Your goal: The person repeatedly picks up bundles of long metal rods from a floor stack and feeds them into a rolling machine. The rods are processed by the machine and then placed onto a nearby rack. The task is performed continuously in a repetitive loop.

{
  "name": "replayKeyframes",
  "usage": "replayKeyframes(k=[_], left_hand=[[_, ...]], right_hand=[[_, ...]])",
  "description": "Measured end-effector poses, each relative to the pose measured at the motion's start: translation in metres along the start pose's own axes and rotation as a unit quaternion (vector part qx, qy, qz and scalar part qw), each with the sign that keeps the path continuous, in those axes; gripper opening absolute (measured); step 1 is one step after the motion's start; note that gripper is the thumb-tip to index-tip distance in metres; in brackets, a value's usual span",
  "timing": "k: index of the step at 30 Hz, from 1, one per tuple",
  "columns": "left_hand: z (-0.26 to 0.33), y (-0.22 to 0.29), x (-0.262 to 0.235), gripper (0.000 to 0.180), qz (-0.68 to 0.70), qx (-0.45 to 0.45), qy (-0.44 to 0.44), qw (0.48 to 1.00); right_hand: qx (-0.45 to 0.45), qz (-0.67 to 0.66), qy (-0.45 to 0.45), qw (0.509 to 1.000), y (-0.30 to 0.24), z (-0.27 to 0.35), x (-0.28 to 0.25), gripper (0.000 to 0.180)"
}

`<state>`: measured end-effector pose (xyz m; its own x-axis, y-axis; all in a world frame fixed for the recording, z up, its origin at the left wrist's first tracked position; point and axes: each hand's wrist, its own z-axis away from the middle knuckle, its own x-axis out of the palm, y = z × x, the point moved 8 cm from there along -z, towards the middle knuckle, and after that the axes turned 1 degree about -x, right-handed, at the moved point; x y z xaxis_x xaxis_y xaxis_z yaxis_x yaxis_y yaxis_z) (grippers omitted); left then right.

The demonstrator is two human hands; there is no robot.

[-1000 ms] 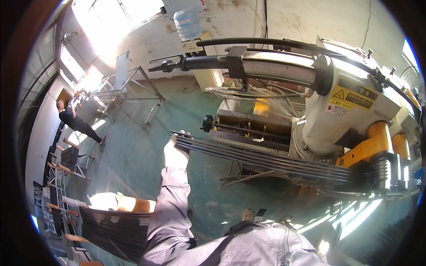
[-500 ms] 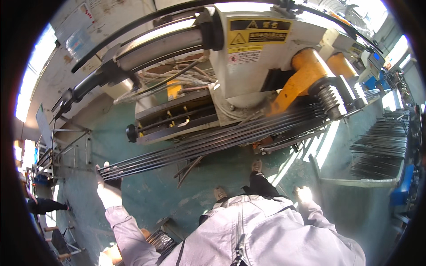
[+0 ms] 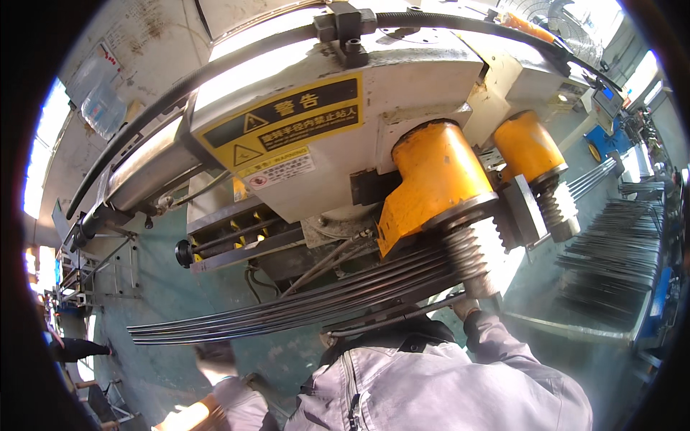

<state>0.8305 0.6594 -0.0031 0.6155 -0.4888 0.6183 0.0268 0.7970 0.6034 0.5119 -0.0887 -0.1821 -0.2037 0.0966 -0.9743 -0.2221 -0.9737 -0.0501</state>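
- green floor (image 3: 287,357) spreads under a white machine (image 3: 424,82), with bright daylight coming in at the far left and upper right.
- a bundle of long dark rods (image 3: 287,310) runs side by side across the middle, the left ends free in the air, the right part passing in beneath an orange arm (image 3: 438,176) and a ribbed metal post (image 3: 476,258).
- left hand (image 3: 215,363) is just below the free ends of the rods; its fingers are blurred and shaded, so whether they touch the rods or are spread or curled, i cannot tell.
- right hand (image 3: 466,307) is at the lower end of the ribbed post, partly hidden by it; what it grips, if anything, i cannot tell.
- both hands are well apart from each other, one on either side of the grey jacket (image 3: 445,384).
- a yellow and black warning label (image 3: 287,126) is stuck on the machine's front.
- off to the right, a rack (image 3: 568,327) holds many more thin dark rods.
- a clear water bottle (image 3: 103,111) stands at the upper left, near the wall.
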Motion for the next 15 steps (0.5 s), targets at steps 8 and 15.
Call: replayKeyframes(k=[8,15], left_hand=[[0.123,-0.209,0.029,0.038,0.551,-0.427,0.224,0.681],[0.115,-0.178,0.09,0.016,0.777,-0.468,0.41,-0.097]], right_hand=[[0.319,-0.342,-0.135,0.874,0.079,0.007,0.001,0.044],[0.426,-0.523,-0.067,0.735,0.011,0.103,0.013,0.041]])
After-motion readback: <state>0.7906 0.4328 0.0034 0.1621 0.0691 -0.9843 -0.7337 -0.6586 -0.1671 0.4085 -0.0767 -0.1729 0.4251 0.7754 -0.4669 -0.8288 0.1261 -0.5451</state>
